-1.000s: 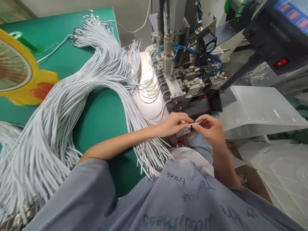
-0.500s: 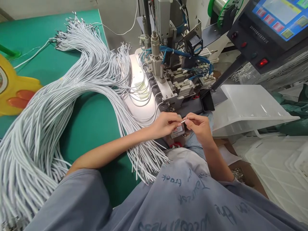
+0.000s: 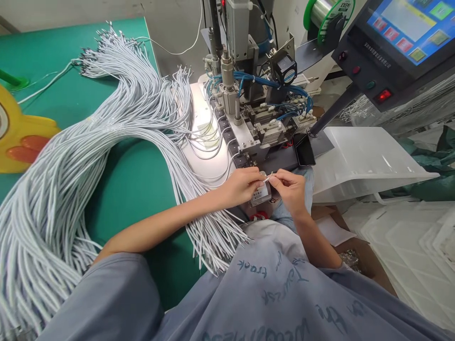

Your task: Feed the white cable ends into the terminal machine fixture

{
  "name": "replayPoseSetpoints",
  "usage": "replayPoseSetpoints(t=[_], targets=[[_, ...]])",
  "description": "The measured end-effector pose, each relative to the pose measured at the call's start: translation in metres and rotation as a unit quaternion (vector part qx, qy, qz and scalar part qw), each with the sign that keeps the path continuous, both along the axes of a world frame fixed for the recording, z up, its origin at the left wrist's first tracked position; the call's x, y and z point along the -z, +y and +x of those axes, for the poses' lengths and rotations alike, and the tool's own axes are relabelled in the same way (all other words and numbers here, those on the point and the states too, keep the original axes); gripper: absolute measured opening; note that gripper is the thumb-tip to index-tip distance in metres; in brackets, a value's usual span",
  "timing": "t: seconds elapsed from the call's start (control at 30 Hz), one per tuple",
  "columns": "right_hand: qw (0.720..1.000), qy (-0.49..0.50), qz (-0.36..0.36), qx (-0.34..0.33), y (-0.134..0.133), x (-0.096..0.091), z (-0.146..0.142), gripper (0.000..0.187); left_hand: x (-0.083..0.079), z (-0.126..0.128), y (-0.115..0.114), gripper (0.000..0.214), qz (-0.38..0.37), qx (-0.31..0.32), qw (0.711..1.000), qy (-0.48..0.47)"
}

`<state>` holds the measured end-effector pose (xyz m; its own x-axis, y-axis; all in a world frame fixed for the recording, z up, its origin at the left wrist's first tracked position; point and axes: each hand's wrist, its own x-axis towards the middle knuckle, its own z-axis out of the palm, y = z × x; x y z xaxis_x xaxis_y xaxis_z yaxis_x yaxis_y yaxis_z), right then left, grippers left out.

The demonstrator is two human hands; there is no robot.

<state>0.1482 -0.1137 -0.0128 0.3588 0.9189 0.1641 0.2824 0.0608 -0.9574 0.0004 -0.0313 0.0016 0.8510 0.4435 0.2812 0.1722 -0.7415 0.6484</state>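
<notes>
So the thin white cable (image 3: 267,179) is sitting out in front of the person's body, just in front of the machine (image 3: 245,135), and both hands are working on it. The left hand (image 3: 245,186) is pinching it between thumb and fingers, and the right hand (image 3: 289,189) is pinching the other side, fingertips close together. Can't tell if the hands are actually touching, and the tip is showing too small to make out.

Right below them a small box with a printed label (image 3: 261,195) is peeking out. The left forearm is crossing over the loose ends of a huge bundle of white cables (image 3: 117,121), which is sprawling all over the green bench (image 3: 128,189). A few separate cables are looping across the machine's pale base, and blue tubes (image 3: 284,85) are running over its metal parts.

Further out, a yellow thing with orange bits (image 3: 31,137) is poking in at the left edge. On the right, a control panel (image 3: 408,38) is glowing, with a red switch (image 3: 384,95) lighting up under the screen. A green-rimmed spool (image 3: 329,21) is hanging beside it, and a white plastic bin (image 3: 362,161) is sitting lower down.
</notes>
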Motion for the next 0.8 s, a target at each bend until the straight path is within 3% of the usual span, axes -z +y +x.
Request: replayPoseSetpoints(t=[0.1, 0.23, 0.33, 0.5, 0.57, 0.63, 0.73, 0.8], targets=[[0.995, -0.093, 0.029, 0.032, -0.001, 0.0, -0.004, 0.019, -0.002, -0.002, 0.001, 0.024, 0.09, -0.007, 0.995, 0.05], [0.988, -0.149, 0.006, -0.031, 0.005, -0.005, 0.002, 0.025, -0.002, -0.006, 0.003, 0.029, 0.246, 0.0, 0.96, 0.137], [0.994, -0.104, -0.009, -0.045, 0.011, -0.004, 0.004, 0.025, -0.001, -0.005, 0.004, 0.028, 0.221, -0.036, 0.966, 0.128], [0.999, -0.006, 0.017, 0.042, 0.012, 0.004, -0.012, 0.019, 0.001, 0.0, 0.002, 0.021, 0.071, -0.063, 0.995, 0.01], [0.996, -0.043, 0.033, 0.067, 0.011, 0.003, -0.017, 0.02, 0.001, 0.0, 0.003, 0.021, 0.101, -0.055, 0.993, 0.011], [0.988, -0.128, 0.048, 0.074, 0.01, 0.001, -0.016, 0.022, 0.001, -0.002, 0.005, 0.023, 0.192, -0.039, 0.98, 0.042], [0.976, -0.211, 0.044, 0.032, 0.011, -0.003, -0.008, 0.028, 0.001, -0.004, 0.008, 0.028, 0.31, -0.011, 0.946, 0.094], [0.981, -0.19, 0.039, 0.0, 0.013, -0.003, -0.004, 0.03, 0.002, -0.004, 0.009, 0.025, 0.292, -0.016, 0.95, 0.104]])
